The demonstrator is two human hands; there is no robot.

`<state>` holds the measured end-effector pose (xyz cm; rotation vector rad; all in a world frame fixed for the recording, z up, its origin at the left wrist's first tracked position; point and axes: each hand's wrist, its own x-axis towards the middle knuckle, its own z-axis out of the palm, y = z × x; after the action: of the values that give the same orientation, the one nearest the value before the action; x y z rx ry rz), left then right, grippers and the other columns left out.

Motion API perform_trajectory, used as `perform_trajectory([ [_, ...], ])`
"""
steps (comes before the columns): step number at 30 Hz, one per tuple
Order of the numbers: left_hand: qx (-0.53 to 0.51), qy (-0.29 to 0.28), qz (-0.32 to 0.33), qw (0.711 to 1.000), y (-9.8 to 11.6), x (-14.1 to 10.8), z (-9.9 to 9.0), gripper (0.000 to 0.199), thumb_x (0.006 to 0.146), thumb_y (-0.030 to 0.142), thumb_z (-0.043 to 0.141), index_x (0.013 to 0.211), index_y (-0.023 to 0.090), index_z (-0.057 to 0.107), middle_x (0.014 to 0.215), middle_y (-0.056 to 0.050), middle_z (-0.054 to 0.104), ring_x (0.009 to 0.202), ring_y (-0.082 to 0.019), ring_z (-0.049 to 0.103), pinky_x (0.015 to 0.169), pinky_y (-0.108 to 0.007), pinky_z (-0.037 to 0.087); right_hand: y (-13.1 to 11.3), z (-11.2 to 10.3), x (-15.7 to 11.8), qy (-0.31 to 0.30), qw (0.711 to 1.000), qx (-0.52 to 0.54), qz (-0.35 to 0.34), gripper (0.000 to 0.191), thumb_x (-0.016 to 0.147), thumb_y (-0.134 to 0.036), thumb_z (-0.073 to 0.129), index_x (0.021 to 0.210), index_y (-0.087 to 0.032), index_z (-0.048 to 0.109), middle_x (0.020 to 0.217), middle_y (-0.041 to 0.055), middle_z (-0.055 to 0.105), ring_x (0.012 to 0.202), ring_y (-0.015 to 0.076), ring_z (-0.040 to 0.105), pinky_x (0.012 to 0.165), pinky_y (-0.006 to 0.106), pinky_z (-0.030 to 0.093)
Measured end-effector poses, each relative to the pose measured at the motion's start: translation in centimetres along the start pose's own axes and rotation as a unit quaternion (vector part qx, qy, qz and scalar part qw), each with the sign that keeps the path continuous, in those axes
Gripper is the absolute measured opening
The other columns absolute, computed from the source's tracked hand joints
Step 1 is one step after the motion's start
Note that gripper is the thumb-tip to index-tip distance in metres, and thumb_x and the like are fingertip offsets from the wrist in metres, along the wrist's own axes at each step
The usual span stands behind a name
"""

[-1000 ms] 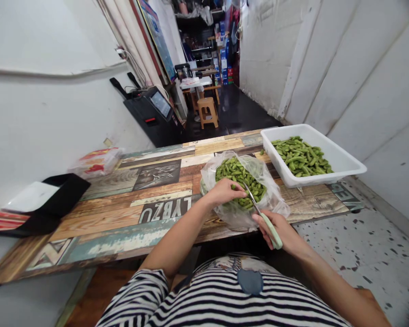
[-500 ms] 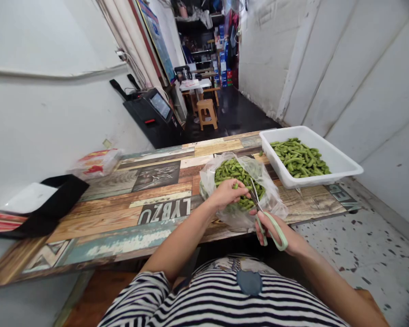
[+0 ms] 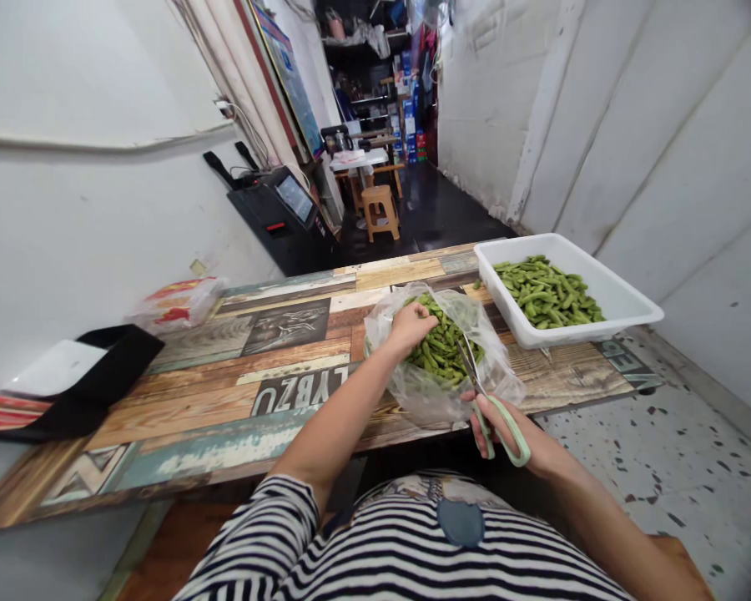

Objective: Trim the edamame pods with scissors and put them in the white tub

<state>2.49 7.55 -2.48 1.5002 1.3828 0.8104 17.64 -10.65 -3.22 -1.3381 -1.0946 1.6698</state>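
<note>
My right hand [image 3: 489, 421] grips a pair of scissors [image 3: 504, 426] with pale green handles. Their blades stand a little apart, pointing up and away over a clear plastic bag [image 3: 497, 355]. Green edamame pods [image 3: 441, 346] fill the open bag on the table. My left hand [image 3: 414, 325] is at the far left part of the heap, fingers curled down onto the pods. What is between those fingertips is hidden.
A white plastic tub [image 3: 626, 315] with more edamame pods [image 3: 547, 292] stands right of the bag. The wood-patterned table [image 3: 313, 351] carries a plastic-wrapped package [image 3: 181, 302] and a black holder [image 3: 116, 359] at left. A black touchscreen device [image 3: 281, 213] stands beyond the table.
My left hand has moved from the scissor blades, where it held a pod, up and left onto the heap. The right hand and scissors have barely moved.
</note>
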Motion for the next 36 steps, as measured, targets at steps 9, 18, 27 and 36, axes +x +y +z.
perform_trajectory([
  [9,0.270,-0.024,0.055,0.961,1.6,1.6,1.1,0.011,0.064,0.026,0.066,0.059,0.016,0.062,0.054,-0.002,0.055,0.058,-0.016,0.053,0.056,-0.026,0.038,0.3,-0.5,-0.1,-0.003,1.000,0.006,0.022,0.052,0.072,-0.072,0.056,0.078,-0.022,0.043,0.056,-0.0072,0.049,0.044,0.0100,0.048,0.044,0.023,0.041],
  [18,-0.021,-0.229,-0.060,0.971,1.8,-3.7,-2.6,0.015,0.066,0.022,0.061,0.058,0.017,0.050,0.047,0.005,0.043,0.037,-0.004,0.028,0.038,-0.020,0.016,0.2,-0.2,1.5,-0.015,0.999,-0.049,0.006,0.049,0.078,-0.068,0.051,0.072,-0.020,0.048,0.054,-0.0069,0.051,0.041,0.0087,0.049,0.041,0.021,0.040],
  [27,-0.053,-0.260,-0.068,0.962,1.5,-4.4,-2.0,0.010,0.065,0.017,0.059,0.060,0.017,0.050,0.046,0.006,0.041,0.036,-0.003,0.027,0.038,-0.018,0.015,-0.7,0.4,1.6,-0.002,0.996,-0.085,-0.035,0.046,0.081,-0.064,0.051,0.069,-0.019,0.049,0.048,-0.0075,0.049,0.035,0.0072,0.046,0.036,0.019,0.035],
  [36,-0.134,-0.279,-0.120,0.943,0.5,-4.0,-2.1,0.017,0.067,0.018,0.063,0.064,0.016,0.046,0.053,0.002,0.054,0.036,-0.001,0.032,0.035,-0.016,0.013,0.7,0.4,2.2,0.006,0.999,-0.036,-0.005,0.045,0.079,-0.064,0.056,0.073,-0.020,0.047,0.052,-0.0076,0.049,0.035,0.0079,0.046,0.033,0.020,0.039],
])
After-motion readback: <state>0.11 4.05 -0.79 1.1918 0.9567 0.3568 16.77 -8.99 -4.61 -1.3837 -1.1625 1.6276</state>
